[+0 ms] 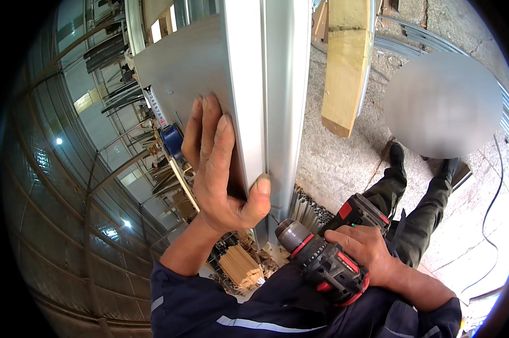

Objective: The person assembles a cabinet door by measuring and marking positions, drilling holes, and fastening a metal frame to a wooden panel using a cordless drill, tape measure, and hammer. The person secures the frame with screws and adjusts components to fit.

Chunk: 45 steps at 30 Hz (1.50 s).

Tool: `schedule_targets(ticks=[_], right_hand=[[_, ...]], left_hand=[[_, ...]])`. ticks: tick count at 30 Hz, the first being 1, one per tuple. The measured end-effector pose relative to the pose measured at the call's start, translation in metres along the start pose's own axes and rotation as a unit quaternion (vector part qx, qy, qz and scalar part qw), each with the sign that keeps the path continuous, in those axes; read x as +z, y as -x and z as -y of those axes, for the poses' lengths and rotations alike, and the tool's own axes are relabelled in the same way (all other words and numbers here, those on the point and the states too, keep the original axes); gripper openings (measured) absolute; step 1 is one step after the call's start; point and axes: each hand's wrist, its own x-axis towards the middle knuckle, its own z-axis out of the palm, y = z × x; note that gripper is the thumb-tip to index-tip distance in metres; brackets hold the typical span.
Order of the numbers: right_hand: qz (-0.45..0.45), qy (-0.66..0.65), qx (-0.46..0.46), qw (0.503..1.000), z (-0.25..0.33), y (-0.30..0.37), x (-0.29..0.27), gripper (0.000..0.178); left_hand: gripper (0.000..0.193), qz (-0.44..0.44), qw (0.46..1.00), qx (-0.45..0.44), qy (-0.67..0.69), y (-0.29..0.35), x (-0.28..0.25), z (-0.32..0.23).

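Observation:
A long silver metal profile (pixel 282 101) with a white edge runs up the middle, joined to a grey sheet panel (pixel 192 62) on its left. My left hand (pixel 220 180) lies against it, fingers stretched along the panel and thumb on the profile's edge. My right hand (pixel 364 250) is closed around a black and red cordless drill (pixel 327 262). The drill's chuck points up and left at the profile, just below my left thumb. A thin bit shows at its tip; whether it touches the metal, I cannot tell.
A blue tape measure (pixel 172 139) sits left of the panel, blade extended. To the right, a wooden beam (pixel 344 67) juts over the concrete floor (pixel 350 163). Stacked wooden strips (pixel 240 265) lie below. Metal lengths (pixel 403 48) and a dark cable (pixel 494 225) are at the right.

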Motion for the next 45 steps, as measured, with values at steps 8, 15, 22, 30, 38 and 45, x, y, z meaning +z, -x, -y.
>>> schedule_targets(ticks=[8, 15, 22, 30, 38, 45], right_hand=[[0.015, 0.008, 0.007, 1.0, 0.001, -0.001, -0.005, 0.049], [0.007, 0.011, 0.011, 1.0, 0.0, 0.002, -0.003, 0.049], [0.01, 0.015, 0.017, 1.0, -0.002, 0.002, -0.002, 0.046], [0.01, 0.026, 0.014, 1.0, -0.001, -0.001, -0.005, 0.044], [0.017, 0.03, 0.016, 0.999, -0.002, -0.001, -0.006, 0.045], [0.032, 0.029, 0.017, 0.999, -0.002, -0.004, -0.01, 0.048]], left_hand=[[0.078, -0.002, 1.0, 0.004, -0.002, 0.0, 0.001, 0.001], [0.08, -0.005, 1.0, 0.003, -0.015, 0.002, 0.002, 0.001], [0.08, -0.016, 1.0, 0.002, -0.007, 0.002, 0.006, 0.002], [0.079, -0.015, 1.0, 0.008, -0.005, 0.001, 0.005, 0.003], [0.08, -0.013, 1.0, 0.003, -0.007, 0.0, 0.004, 0.001], [0.08, -0.012, 1.0, 0.0, -0.013, 0.002, 0.005, 0.0]])
